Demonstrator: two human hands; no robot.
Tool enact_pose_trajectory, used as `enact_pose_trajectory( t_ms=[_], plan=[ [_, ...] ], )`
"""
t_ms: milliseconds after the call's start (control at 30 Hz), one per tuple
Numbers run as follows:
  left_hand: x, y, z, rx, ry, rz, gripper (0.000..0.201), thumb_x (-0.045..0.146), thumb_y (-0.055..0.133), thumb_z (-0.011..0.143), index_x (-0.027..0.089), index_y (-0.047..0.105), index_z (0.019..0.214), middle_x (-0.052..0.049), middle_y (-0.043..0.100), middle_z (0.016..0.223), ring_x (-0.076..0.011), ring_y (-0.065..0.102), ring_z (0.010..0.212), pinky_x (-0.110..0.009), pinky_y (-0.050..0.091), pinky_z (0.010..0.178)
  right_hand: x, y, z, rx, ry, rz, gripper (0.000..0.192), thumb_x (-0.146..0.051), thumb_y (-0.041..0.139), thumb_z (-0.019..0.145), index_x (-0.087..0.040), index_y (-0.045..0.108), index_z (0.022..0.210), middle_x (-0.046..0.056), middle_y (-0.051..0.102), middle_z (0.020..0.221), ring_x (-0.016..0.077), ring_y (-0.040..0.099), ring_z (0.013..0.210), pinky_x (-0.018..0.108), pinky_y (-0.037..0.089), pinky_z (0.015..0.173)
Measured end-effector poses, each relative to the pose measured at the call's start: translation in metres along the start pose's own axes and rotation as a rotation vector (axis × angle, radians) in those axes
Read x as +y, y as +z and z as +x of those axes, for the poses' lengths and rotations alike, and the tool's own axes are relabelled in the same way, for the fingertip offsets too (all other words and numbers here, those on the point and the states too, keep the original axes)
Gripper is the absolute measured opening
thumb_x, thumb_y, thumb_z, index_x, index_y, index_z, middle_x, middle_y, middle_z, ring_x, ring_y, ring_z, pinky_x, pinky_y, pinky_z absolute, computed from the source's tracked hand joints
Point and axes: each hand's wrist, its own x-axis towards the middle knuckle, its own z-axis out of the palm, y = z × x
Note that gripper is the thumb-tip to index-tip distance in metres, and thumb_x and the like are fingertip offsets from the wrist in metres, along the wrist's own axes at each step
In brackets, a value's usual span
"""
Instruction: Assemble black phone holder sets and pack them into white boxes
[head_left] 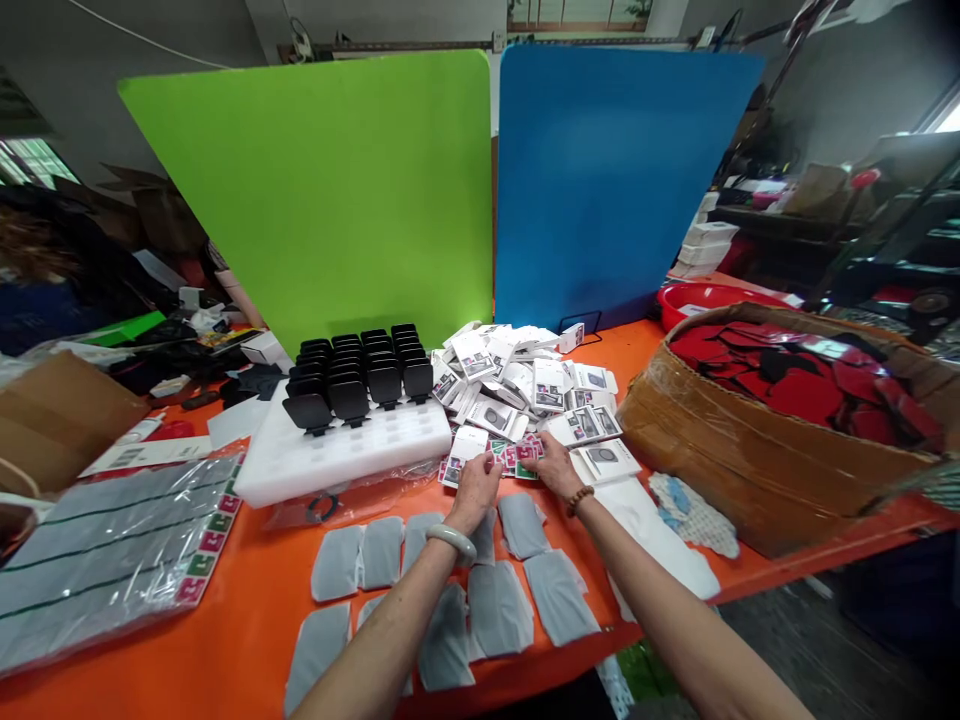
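My left hand (478,490) is pinched beside a small white printed box (466,446); what lies between its fingertips is too small to make out. My right hand (556,470) has its fingers closed on a pink printed card (529,450). Between the hands lie more pink and green cards (504,455). Behind them is a heap of white printed boxes (517,385). Under and in front of my wrists, grey pieces in thin white wrapping (501,605) lie in rough rows on the orange table; my left forearm partly hides several of them.
A white foam tray (345,455) holds rows of black stands (349,395). At the right stands a big cardboard box (675,440) of red and black pieces. A plastic-wrapped grey stack (112,550) lies left. Green (322,200) and blue (607,180) panels rise behind.
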Motion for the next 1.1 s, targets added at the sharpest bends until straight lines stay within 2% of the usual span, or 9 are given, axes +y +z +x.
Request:
enact_pose_trajectory(
  t_ms=[167,267,433,567,667,767,867,967,1100],
  plan=[
    [-0.001,0.008,-0.015,-0.05,-0.137,-0.475,0.048,0.062,0.061,0.074,0.016,0.063,0.086,-0.008,0.068,0.08,-0.0198,0.067,0.072,-0.031,0.051,0.07,-0.006,-0.014,-0.013,-0.141,0.035,0.322,0.042,-0.033,0.073,0.058,-0.019,0.053,0.091,0.001,0.067,0.081,0.0184,0.062,0.074,0.033,0.051,0.071],
    [0.003,0.012,-0.028,-0.065,-0.18,-0.703,0.055,0.067,0.062,0.071,0.016,0.061,0.091,-0.007,0.068,0.08,-0.0171,0.066,0.07,-0.029,0.052,0.069,-0.01,-0.008,-0.027,-0.207,0.039,0.436,0.047,-0.036,0.076,0.058,-0.019,0.052,0.095,0.004,0.069,0.089,0.0191,0.065,0.077,0.034,0.052,0.074],
    [0.009,0.018,-0.039,-0.088,-0.209,-0.908,0.044,0.052,0.073,0.071,0.015,0.065,0.094,-0.009,0.072,0.088,-0.0212,0.068,0.082,-0.031,0.053,0.076,-0.009,0.007,-0.041,-0.251,0.014,0.435,0.046,-0.034,0.073,0.063,-0.019,0.053,0.101,0.005,0.069,0.092,0.0209,0.066,0.081,0.037,0.053,0.077],
    [0.004,0.022,-0.039,-0.065,-0.249,-0.968,0.028,0.03,0.081,0.067,0.014,0.068,0.086,-0.007,0.073,0.088,-0.0204,0.068,0.089,-0.029,0.052,0.082,-0.009,0.023,-0.049,-0.218,-0.057,0.255,0.045,-0.03,0.064,0.072,-0.02,0.054,0.115,0.007,0.065,0.113,0.025,0.059,0.104,0.044,0.046,0.093],
    [-0.004,0.022,-0.036,-0.027,-0.31,-0.984,0.018,0.015,0.079,0.065,0.014,0.067,0.078,-0.004,0.073,0.08,-0.0173,0.068,0.084,-0.026,0.052,0.082,-0.011,0.038,-0.057,-0.202,-0.154,0.068,0.05,-0.023,0.053,0.078,-0.021,0.05,0.127,0.01,0.056,0.128,0.0256,0.048,0.122,0.046,0.035,0.106],
    [-0.007,0.016,-0.035,-0.021,-0.364,-0.988,0.011,0.008,0.073,0.069,0.013,0.065,0.074,-0.003,0.071,0.072,-0.0138,0.067,0.072,-0.023,0.053,0.076,-0.014,0.045,-0.059,-0.221,-0.234,-0.052,0.056,-0.019,0.055,0.075,-0.019,0.05,0.131,0.012,0.055,0.129,0.0265,0.045,0.125,0.045,0.031,0.109],
    [-0.006,0.006,-0.037,-0.031,-0.389,-0.982,0.01,0.005,0.067,0.075,0.013,0.064,0.079,-0.001,0.07,0.069,-0.0119,0.066,0.061,-0.023,0.055,0.067,-0.016,0.034,-0.052,-0.251,-0.287,-0.174,0.055,-0.026,0.063,0.074,-0.019,0.053,0.128,0.012,0.059,0.122,0.0273,0.051,0.116,0.044,0.038,0.102],
    [-0.002,-0.005,-0.042,-0.059,-0.415,-0.958,0.009,0.008,0.063,0.08,0.012,0.063,0.088,-0.005,0.071,0.073,-0.0155,0.067,0.058,-0.027,0.057,0.058,-0.016,0.005,-0.037,-0.223,-0.29,-0.358,0.041,-0.034,0.059,0.082,-0.018,0.057,0.12,0.011,0.062,0.112,0.0228,0.058,0.101,0.037,0.046,0.09],
    [0.001,-0.013,-0.05,-0.051,-0.46,-0.912,0.008,0.013,0.06,0.084,0.009,0.06,0.092,-0.009,0.07,0.072,-0.0201,0.069,0.055,-0.027,0.055,0.048,-0.01,-0.028,-0.019,-0.164,-0.235,-0.491,0.023,-0.021,0.056,0.085,-0.014,0.061,0.105,0.011,0.064,0.1,0.0225,0.059,0.095,0.034,0.044,0.086]
  ],
)
